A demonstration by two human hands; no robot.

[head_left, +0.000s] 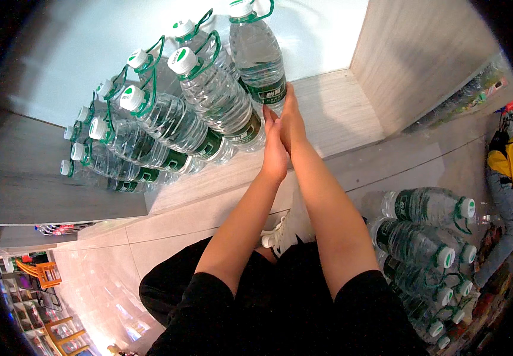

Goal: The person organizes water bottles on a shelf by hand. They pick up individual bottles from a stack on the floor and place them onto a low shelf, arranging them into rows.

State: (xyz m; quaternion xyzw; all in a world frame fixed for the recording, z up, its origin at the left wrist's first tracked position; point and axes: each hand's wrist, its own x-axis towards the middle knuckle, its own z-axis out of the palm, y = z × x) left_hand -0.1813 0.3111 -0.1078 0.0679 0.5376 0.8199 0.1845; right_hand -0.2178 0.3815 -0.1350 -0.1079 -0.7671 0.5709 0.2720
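Both hands flat and open: left hand and right hand press the end water bottle near the shelf front edge.

Wooden shelf bearing water bottles

You're in a shop: big water bottles stand in rows on a low wooden display shelf, more bottles wait on the tiled floor, and packed goods racks show at the edges.
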